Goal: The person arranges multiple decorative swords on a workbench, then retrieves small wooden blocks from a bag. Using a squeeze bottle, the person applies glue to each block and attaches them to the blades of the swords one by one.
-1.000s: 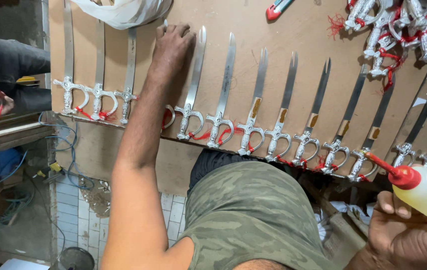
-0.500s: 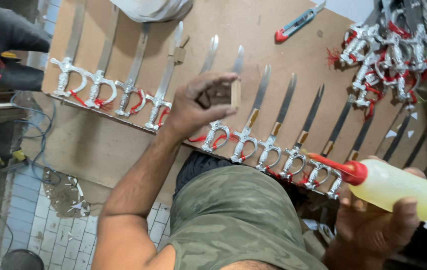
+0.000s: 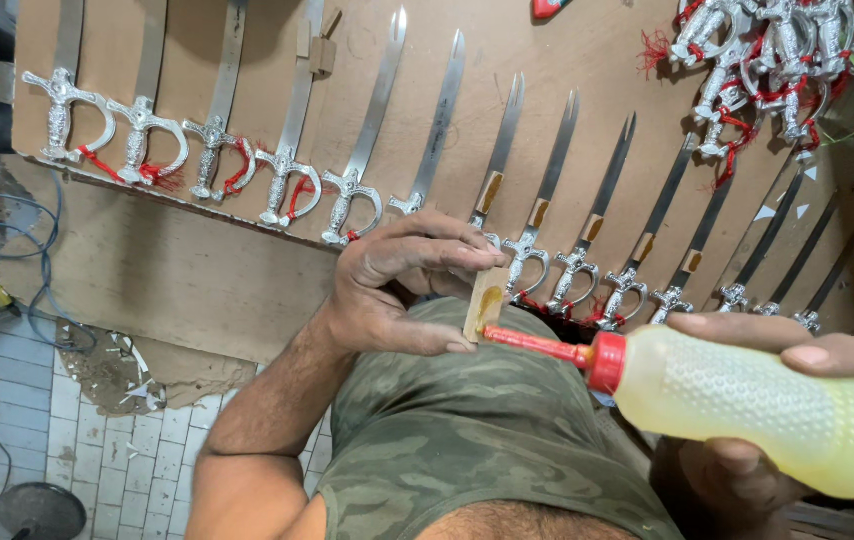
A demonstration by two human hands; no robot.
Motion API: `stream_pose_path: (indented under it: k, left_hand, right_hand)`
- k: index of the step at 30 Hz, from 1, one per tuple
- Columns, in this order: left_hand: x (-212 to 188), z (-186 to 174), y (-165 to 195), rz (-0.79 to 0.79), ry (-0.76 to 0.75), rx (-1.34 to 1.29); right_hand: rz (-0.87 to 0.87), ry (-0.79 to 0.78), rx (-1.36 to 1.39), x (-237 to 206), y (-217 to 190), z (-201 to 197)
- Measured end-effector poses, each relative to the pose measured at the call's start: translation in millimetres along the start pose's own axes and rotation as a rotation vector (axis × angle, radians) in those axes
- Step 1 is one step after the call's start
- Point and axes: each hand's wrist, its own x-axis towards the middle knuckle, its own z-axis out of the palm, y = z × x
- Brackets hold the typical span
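No packages, labels, signs, screens.

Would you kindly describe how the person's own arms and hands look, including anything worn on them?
Both hands are bare: no gloves, rings or wristwatch show. The left hand and its forearm are uncovered up to the bottom edge of the picture, with no sleeve in view and some dark hair along the arm. Of the right hand only the fingers and part of the palm show; its wrist and arm lie outside the picture.

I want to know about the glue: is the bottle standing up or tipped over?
Tipped. The bottle lies sideways in the right hand, its red nozzle touching the small wood piece held by the left hand.
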Motion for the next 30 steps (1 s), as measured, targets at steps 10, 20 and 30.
stream_pose_path:
  k: [10, 20, 30]
  left_hand:
    - [-1, 8, -3, 0.035, -0.068, 0.011]
    - [-5, 24, -11, -0.005, -0.077, -0.073]
    - [3, 27, -10, -0.037, -0.073, -0.043]
  right_hand:
    - [-0.045, -0.047, 0.008, -7, -7, -8]
    - [0.226, -0.148, 0.282, 2, -26, -14]
    - [0.194, 0.016, 0.023, -40, -16, -29]
